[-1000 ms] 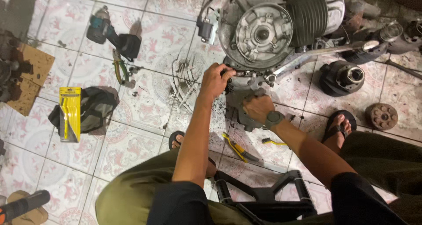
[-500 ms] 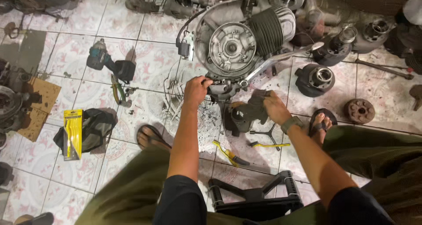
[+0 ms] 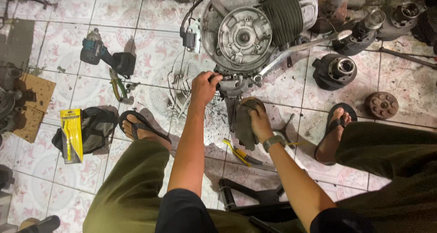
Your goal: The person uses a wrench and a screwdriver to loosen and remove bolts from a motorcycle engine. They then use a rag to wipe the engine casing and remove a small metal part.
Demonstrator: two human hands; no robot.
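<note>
Engine [image 3: 255,32] lies on the tiled floor [image 3: 59,42], round cover plate facing up. Left hand [image 3: 204,88] at the engine's lower edge, fingers curled closed on the casing rim there. Right hand [image 3: 257,119] just below the engine, closed around a dark rag [image 3: 243,124], which hangs under the palm. Yellow-handled pliers [image 3: 236,152] lie below the rag. Cordless drill [image 3: 104,55] well left of the engine; cylinder part [image 3: 337,71] to its right.
</note>
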